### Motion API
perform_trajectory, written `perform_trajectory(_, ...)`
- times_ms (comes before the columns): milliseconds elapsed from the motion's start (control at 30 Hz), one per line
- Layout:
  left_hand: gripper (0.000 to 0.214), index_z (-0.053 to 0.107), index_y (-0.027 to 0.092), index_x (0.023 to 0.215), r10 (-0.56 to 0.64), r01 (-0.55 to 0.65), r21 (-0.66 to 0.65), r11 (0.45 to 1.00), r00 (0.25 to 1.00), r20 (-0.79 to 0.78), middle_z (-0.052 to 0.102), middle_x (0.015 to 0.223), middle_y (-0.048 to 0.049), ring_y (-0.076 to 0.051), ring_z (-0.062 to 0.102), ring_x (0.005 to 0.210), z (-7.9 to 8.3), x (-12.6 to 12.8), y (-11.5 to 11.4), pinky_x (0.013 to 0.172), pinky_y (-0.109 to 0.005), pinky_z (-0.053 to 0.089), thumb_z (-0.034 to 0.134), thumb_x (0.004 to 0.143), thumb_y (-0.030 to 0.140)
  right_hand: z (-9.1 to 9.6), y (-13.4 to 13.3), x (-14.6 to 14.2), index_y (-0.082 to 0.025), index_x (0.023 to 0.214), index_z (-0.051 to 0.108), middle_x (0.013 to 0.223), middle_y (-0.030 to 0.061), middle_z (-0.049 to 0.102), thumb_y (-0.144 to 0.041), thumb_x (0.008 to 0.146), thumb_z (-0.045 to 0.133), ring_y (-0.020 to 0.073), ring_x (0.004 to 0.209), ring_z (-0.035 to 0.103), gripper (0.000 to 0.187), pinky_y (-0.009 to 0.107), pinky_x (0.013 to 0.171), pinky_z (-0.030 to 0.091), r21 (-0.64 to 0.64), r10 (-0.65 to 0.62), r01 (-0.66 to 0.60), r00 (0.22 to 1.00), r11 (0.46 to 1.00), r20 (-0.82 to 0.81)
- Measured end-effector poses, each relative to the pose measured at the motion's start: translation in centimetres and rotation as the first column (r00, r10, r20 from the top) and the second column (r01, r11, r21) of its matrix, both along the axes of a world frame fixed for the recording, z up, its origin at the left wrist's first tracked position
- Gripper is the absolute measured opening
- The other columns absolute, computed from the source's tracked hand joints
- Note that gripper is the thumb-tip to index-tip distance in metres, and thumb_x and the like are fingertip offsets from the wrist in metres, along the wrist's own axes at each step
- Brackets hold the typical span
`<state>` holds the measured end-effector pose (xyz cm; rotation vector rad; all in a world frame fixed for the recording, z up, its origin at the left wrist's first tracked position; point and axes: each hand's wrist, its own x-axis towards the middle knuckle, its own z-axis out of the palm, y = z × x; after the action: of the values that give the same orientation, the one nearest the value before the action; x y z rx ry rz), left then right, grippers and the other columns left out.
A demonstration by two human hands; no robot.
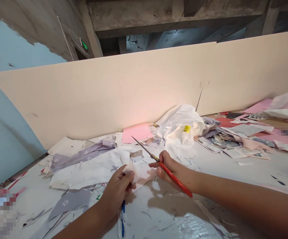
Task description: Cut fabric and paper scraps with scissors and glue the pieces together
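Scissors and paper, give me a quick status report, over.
Right hand gripping red-handled scissors, blades pointing up and away. Left hand pinching small white paper piece. Blue pen lying under left wrist; fabric scraps scattered around.

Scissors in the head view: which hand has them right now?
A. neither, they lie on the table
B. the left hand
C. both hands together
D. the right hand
D: the right hand has its grip on the red-handled scissors, blades pointing up and left, while the left hand pinches a pale scrap of fabric.
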<state>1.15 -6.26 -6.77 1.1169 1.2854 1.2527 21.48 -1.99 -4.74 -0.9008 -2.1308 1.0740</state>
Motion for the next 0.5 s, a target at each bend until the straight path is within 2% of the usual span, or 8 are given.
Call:
perform_trajectory(133,0.016,0.054,0.018,0.072,-0.02,0.025,-0.039,0.999,0.993,0.12,0.051,0.052,0.0042,-0.008,0.046,0.045,1.0,1.2,-0.9,0.045,-0.019,0.036,0.06,0.067,0.031,-0.1,-0.5,-0.3,-0.023,0.082,0.023,0.077,0.0011,0.058,-0.052,0.079,0.047,0.0128,0.068,0.049,0.038,0.029,0.064,0.041,-0.084,0.025,-0.03,0.997,0.996,-0.069)
perform_trajectory(300,0.009,0.051,0.017,0.065,-0.14,0.14,-0.107,0.984,0.99,0.004,0.052,0.049,0.003,-0.009,0.046,0.044,1.1,1.1,-1.0,0.045,-0.02,0.035,0.059,0.06,0.017,-1.0,-0.8,-2.0,-0.024,0.081,0.021,0.076,-0.0041,0.055,-0.042,0.075,0.057,0.0097,0.059,0.05,0.041,0.025,0.056,0.041,-0.321,-0.034,-0.066,0.955,0.945,-0.294)
perform_trajectory(400,0.018,0.044,0.019,0.058,-0.21,0.205,-0.12,0.971,0.977,-0.027,0.049,0.046,0.0054,-0.008,0.044,0.042,1.2,1.3,-1.0,0.042,-0.018,0.031,0.059,0.054,0.012,-1.0,-1.3,-2.8,-0.024,0.08,0.024,0.078,-0.0048,0.054,-0.031,0.068,0.065,0.0081,0.058,0.047,0.043,0.023,0.054,0.039,-0.354,-0.065,-0.063,0.939,0.933,-0.338)
perform_trajectory(500,0.018,0.042,0.019,0.057,-0.262,0.262,-0.144,0.954,0.965,0.016,0.048,0.048,0.0061,-0.007,0.044,0.043,1.4,1.8,-1.3,0.042,-0.018,0.032,0.058,0.055,0.012,-0.9,-1.5,-3.2,-0.023,0.08,0.027,0.07,-0.0071,0.051,-0.019,0.066,0.062,0.007,0.057,0.043,0.037,0.021,0.053,0.036,-0.346,-0.086,-0.047,0.928,0.937,-0.361)
